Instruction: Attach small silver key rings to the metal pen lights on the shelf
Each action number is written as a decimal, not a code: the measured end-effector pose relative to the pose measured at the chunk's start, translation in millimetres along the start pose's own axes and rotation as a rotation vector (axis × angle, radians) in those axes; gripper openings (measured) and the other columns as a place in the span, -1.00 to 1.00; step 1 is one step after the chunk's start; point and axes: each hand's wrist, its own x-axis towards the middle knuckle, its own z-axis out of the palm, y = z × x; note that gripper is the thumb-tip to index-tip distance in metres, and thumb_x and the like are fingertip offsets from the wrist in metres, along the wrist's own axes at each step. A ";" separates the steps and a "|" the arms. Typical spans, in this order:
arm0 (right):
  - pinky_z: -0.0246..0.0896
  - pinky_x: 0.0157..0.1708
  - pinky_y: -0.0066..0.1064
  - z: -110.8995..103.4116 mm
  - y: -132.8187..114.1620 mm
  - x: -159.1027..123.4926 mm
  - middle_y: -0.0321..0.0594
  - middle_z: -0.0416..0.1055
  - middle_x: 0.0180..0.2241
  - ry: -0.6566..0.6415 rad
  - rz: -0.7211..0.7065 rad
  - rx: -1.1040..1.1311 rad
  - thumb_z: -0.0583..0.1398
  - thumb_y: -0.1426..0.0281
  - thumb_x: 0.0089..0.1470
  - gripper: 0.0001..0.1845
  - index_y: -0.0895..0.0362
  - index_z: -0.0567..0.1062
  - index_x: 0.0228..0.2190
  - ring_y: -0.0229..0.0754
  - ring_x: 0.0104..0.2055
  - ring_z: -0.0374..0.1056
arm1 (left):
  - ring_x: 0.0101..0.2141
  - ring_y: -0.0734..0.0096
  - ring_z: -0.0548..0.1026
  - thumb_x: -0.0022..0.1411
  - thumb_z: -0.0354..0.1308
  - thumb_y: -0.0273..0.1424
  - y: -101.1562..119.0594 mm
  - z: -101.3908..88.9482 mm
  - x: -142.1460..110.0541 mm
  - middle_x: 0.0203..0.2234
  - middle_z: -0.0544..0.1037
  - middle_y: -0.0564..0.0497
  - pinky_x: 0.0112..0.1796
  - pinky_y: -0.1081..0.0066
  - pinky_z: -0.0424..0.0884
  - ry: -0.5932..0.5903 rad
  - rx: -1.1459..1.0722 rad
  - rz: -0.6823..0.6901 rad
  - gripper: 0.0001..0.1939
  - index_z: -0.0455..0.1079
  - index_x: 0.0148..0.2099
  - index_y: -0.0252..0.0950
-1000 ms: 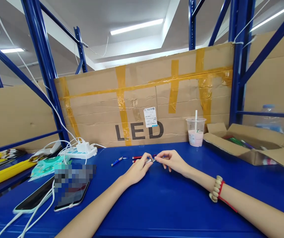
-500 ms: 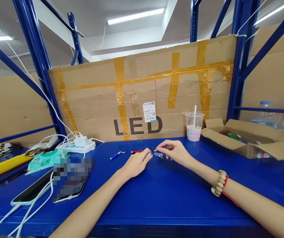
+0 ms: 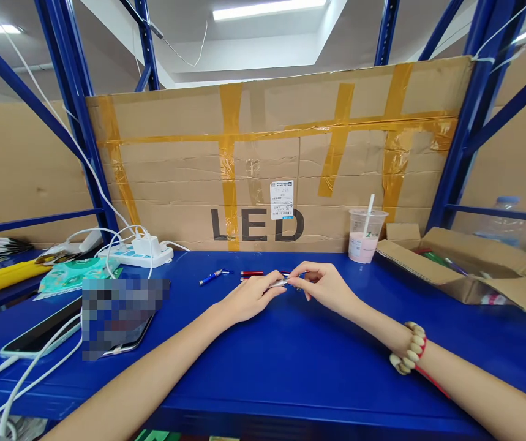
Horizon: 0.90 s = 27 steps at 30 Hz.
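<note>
At the worktop (image 3: 263,367): silver piece (image 3: 279,283) sat braced from two sides, apparently for steadiness;
Left hand (image 3: 251,297): grip pinched it;
Right hand (image 3: 324,286): grip pressed together at its end, contents hidden;
Red tube (image 3: 252,273): lay just beyond left hand.

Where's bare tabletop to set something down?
Biggest: blue tabletop between left forearm and right forearm, down to the near edge. Also right of the right forearm, in front of the open carton.
Crowded: far left, phones and power strip; middle, left hand, right hand, red stick.
</note>
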 end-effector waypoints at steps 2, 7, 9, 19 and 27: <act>0.03 -0.68 -0.53 -0.1 -0.4 0.5 -0.26 0.34 -0.57 -0.007 0.022 -0.003 0.23 0.27 -0.18 -0.75 0.24 0.45 -0.51 -0.43 -0.70 0.15 | -0.41 0.46 0.35 0.29 -0.24 -0.21 -1.6 0.8 0.1 -0.38 0.38 0.07 -0.38 0.50 0.19 -0.009 -0.013 0.009 -0.74 0.17 -0.18 -0.24; -0.03 -0.69 -0.55 -2.0 -1.6 1.3 -0.33 0.27 -0.69 -0.046 0.072 -0.050 0.25 0.27 -0.21 -0.74 0.25 0.45 -0.52 -0.43 -0.72 0.12 | -0.34 0.44 0.36 0.30 -0.25 -0.23 -5.1 4.3 -0.4 -0.34 0.38 0.05 -0.30 0.47 0.22 -0.033 -0.049 0.023 -0.74 0.18 -0.18 -0.25; -0.01 -0.69 -0.56 -2.9 -0.6 1.4 -0.31 0.29 -0.67 -0.086 0.064 -0.054 0.26 0.26 -0.23 -0.73 0.25 0.46 -0.54 -0.44 -0.71 0.12 | -0.31 0.45 0.35 0.30 -0.26 -0.26 -5.6 6.8 -1.1 -0.32 0.37 0.05 -0.29 0.48 0.22 -0.055 -0.057 0.051 -0.75 0.17 -0.17 -0.25; 0.07 -0.64 -0.55 -10.5 13.3 1.2 -0.30 0.33 -0.62 -0.264 0.038 -0.290 0.25 0.19 -0.21 -0.71 0.19 0.48 -0.55 -0.40 -0.68 0.20 | -0.37 0.39 0.38 0.30 -0.25 -0.29 -1.4 12.5 -4.7 -0.38 0.41 0.05 -0.42 0.49 0.18 -0.106 0.107 0.081 -0.73 0.23 -0.24 -0.25; 0.06 -0.54 -0.55 -9.8 1.8 -3.2 -0.34 0.37 -0.50 -0.235 -0.102 -0.470 0.20 0.30 -0.10 -0.85 0.12 0.48 -0.55 -0.42 -0.60 0.24 | -0.35 0.38 0.41 0.30 -0.25 -0.32 6.0 12.5 -6.4 -0.36 0.44 0.05 -0.39 0.49 0.21 -0.101 0.220 0.078 -0.75 0.23 -0.18 -0.24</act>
